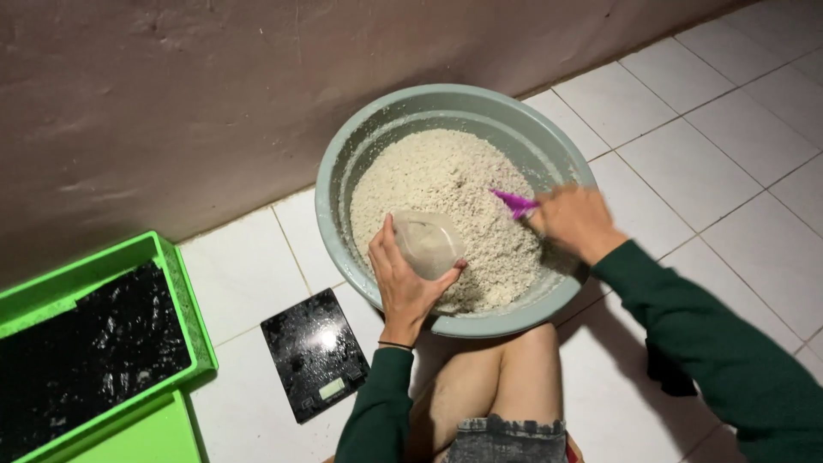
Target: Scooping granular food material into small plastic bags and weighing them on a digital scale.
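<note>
Clear bag (429,243) in left hand (401,279), perhaps half-filled.

Rough brownish plaster wall (214,94) behind; white square floor tiles (703,163) with dark grout; dim light, glare on tiles.

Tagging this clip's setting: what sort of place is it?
Probably a home floor corner used for food work: white floor tiles against a plain wall, a basin of pale grains, and a small scale beside it.
</note>
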